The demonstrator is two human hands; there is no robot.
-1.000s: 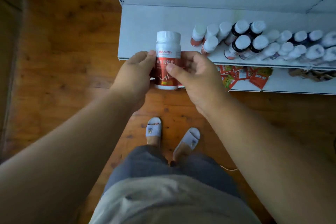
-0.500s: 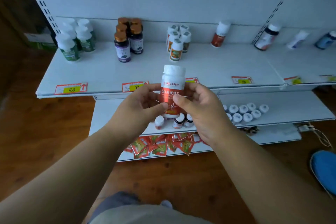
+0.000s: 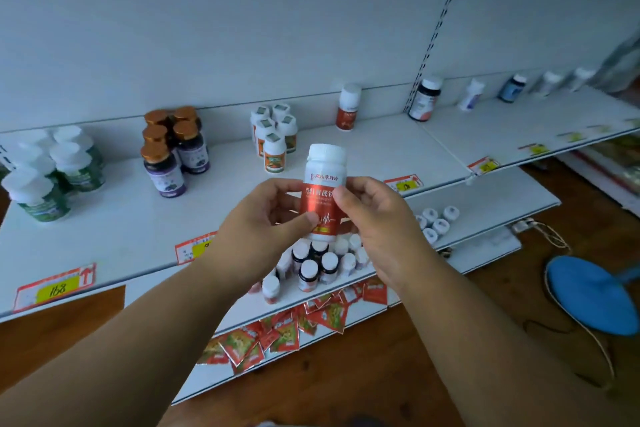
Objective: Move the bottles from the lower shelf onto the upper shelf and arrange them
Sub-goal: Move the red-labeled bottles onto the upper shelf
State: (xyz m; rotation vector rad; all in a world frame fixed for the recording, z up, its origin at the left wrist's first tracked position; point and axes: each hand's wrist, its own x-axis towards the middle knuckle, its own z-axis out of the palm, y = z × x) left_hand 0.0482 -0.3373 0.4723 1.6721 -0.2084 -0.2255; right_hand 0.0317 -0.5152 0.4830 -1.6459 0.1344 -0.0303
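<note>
While upright, bottle (image 3: 323, 193) in both hands' grip.

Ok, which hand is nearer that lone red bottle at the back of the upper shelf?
Right. The right hand is below the lone red bottle, slightly to its right; the left hand is farther left. Both grip the held bottle.

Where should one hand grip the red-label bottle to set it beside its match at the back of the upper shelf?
Grip the red-label bottle by its white cap and shoulder, from above. It is upright, and both the left hand and right hand cover its label, so the top is free. The matching bottle has bare upper shelf beside it.
</note>
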